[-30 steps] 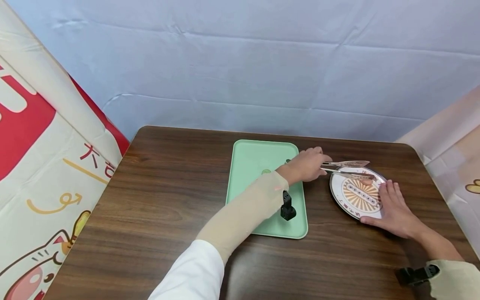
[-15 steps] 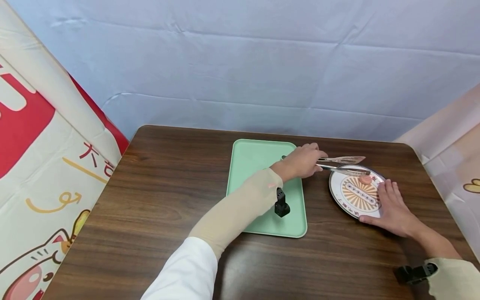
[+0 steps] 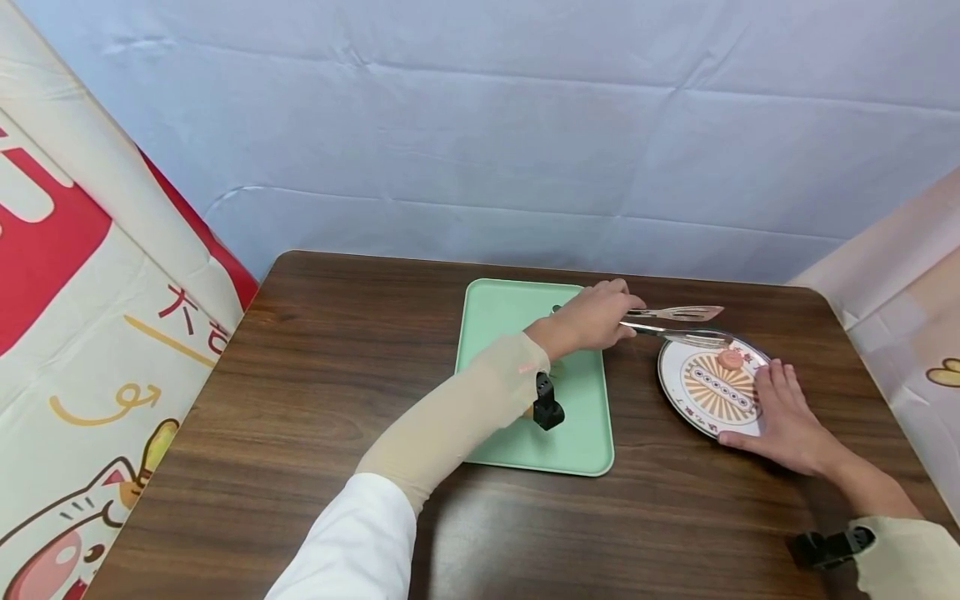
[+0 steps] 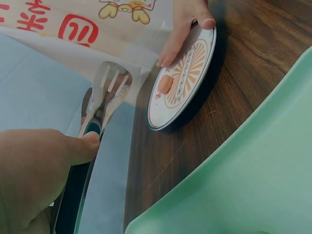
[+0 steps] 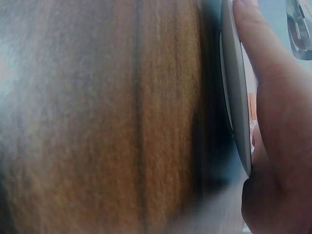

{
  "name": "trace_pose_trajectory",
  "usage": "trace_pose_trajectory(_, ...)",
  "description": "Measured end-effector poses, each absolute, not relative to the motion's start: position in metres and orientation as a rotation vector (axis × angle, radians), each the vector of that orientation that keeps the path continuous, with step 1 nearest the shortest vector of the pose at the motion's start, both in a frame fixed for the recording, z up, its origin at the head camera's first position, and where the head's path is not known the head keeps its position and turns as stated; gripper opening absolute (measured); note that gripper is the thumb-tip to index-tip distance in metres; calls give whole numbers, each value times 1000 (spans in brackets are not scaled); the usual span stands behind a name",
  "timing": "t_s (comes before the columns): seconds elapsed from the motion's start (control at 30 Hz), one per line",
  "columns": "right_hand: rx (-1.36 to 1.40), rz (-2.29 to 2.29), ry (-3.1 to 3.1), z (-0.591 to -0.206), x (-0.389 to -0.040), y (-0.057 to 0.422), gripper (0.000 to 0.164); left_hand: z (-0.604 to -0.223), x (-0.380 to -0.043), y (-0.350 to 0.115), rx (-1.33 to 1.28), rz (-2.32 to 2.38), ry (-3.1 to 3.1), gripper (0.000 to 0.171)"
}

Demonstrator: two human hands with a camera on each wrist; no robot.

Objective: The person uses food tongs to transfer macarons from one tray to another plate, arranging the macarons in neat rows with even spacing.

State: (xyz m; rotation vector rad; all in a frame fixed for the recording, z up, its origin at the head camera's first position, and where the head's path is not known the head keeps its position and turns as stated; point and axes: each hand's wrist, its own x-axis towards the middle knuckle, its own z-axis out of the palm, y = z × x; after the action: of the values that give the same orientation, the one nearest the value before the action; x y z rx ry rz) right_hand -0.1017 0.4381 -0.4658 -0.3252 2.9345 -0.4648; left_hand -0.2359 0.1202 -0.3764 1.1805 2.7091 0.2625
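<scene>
My left hand (image 3: 596, 315) grips a pair of metal tongs (image 3: 697, 338) above the green tray's right side. Their slotted ends stand apart, reaching toward the plate with nothing between them. On the patterned round plate (image 3: 678, 375) lies a pinkish round slice (image 3: 730, 359), like sausage, near the far rim; the left wrist view shows the same slice (image 4: 165, 84). My right hand (image 3: 795, 425) rests on the plate's right rim, fingers straight and spread, thumb along the near edge. In the right wrist view the thumb (image 5: 265, 48) lies against the rim.
The green tray (image 3: 585, 454) lies left of the plate on the brown wooden table (image 3: 337, 375). Bits of food on it are mostly hidden under my left forearm. A pale cloth (image 3: 480, 150) hangs behind the table, with printed cloths at both sides.
My left hand has drawn left, taking the tongs back from the slice. The slice stays on the plate and shows more fully. The right hand has hardly moved.
</scene>
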Motion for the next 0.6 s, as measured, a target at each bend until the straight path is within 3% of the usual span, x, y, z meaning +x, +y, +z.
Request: trace_pose_trajectory(0.6,-333,-462,2944,-466,-102,438,133,-367,-232,99,1181,325,2697,50)
